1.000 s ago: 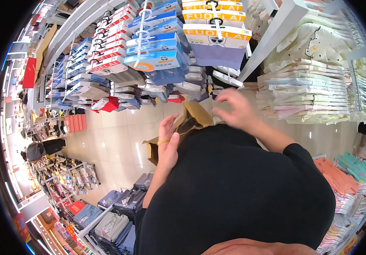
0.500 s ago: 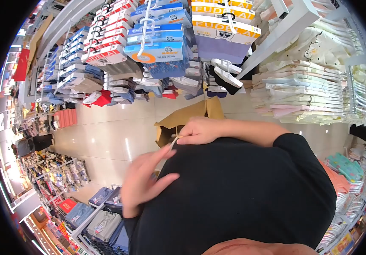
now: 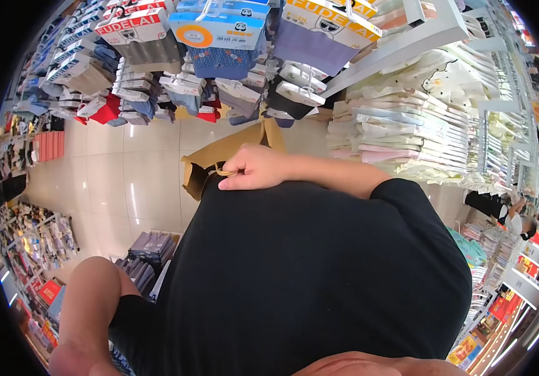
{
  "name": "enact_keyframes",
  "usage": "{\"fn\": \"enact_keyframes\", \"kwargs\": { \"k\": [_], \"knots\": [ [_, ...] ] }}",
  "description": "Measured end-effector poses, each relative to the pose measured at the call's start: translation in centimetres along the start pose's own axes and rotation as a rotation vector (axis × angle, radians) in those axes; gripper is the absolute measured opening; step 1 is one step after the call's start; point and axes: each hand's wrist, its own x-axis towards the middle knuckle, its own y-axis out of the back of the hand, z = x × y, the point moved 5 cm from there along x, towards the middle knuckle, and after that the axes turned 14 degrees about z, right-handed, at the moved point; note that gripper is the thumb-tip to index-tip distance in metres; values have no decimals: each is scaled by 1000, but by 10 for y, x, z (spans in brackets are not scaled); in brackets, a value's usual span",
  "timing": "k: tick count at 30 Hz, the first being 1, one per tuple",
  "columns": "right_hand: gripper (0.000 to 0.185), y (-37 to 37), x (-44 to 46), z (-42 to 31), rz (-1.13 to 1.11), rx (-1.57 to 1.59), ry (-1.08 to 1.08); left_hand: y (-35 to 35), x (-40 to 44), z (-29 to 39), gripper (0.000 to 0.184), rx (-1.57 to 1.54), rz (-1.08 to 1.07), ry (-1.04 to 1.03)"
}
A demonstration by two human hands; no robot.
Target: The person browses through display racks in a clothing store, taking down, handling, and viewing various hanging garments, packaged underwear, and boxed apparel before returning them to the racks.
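My right hand (image 3: 252, 168) is closed around the thin twisted handle (image 3: 224, 172) of a brown paper bag (image 3: 225, 148). The bag is beside the front of my black shirt, with its dark open mouth partly visible; my hand and shirt hide much of it. On the lower left, my left arm is bent and runs down to the bottom edge of the view, where the hand is out of sight.
Packaged underwear (image 3: 218, 34) hangs on hooks ahead. Pale folded clothes on hangers (image 3: 413, 128) fill a rack to the right. Grey folded garments (image 3: 150, 247) are at lower left, beside the tiled floor (image 3: 106, 188). Another person (image 3: 514, 216) is at far right.
My right hand came to the bag's handle and stays closed on it. My left hand let go of it and moved down and left out of view. The view has shifted over the racks.
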Motion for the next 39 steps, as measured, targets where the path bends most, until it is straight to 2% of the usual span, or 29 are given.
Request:
{"fn": "enact_keyframes", "kwargs": {
  "k": [8,11,12,14,16,19,20,21,22,23,24,25,27,29,30,31,33,34,36,39],
  "knots": [
    [51,-2,2,5,-35,-13,-16,9,1,-1,32,-40,-106,79],
    [51,-3,2,5,-25,-22,-7,4,8,-2,32,-116,-282,163],
    [50,-3,2,5,-32,-20,-16,38,19,-12,32,-231,-340,201],
    [50,-2,2,4,-46,-18,-39,40,18,-15,32,-258,-185,210],
    [49,-2,1,5,-40,-26,-25,-4,-14,4,32,-74,215,142],
    [47,0,3,5,-25,-14,-20,51,-70,6,19,19,264,567],
    [46,0,3,5,-22,-11,-25,36,-96,12,13,-82,361,937],
    [46,0,5,5,-9,13,-16,20,-129,22,8,-268,616,1351],
    [45,-2,4,4,4,37,-10,4,-161,40,6,-391,946,1652],
    [45,-4,5,5,14,60,-6,-6,-187,54,16,-15,148,1853],
    [39,-6,6,8,6,60,-3,-24,-213,72,6,-57,129,1963],
    [37,-7,9,4,7,59,-18,-35,-238,88,7,-164,18,1977],
    [33,-9,14,-5,5,61,-43,-30,-275,117,11,-123,-225,1937],
    [29,-16,21,1,58,21,32,-12,-301,136,14,-151,108,2373],
    [27,-24,22,3,77,10,67,-11,-302,141,16,-332,604,2537],
    [26,-30,28,4,48,21,37,-10,-298,139,17,-351,916,2639],
    [23,-37,36,0,7,11,-43,-4,-301,133,21,-511,1080,2713],
    [21,-41,40,-2,23,-3,-43,0,-301,129,21,-620,1088,2705],
    [21,-50,51,-10,33,0,-56,8,-303,122,21,-863,1087,2696],
    [19,-71,64,-18,60,39,-120,30,-312,115,18,-993,943,2604]
  ]
}}
